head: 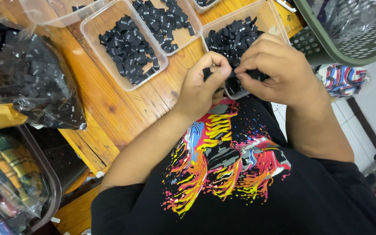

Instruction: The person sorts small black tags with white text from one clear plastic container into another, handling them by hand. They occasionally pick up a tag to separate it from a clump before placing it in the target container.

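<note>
The left hand [203,85] pinched a small black label [207,72] between thumb and forefinger, its grip closed tight on it. The right hand [279,69] met it fingertip to fingertip, fingers curled; whether it held a label of its own could not be told. Both hovered over the near edge of a clear tub [270,16] of black labels on the wooden worktop [109,109], the pile lying just beyond the fingertips. Another tub [93,41] sat to the left.
</note>
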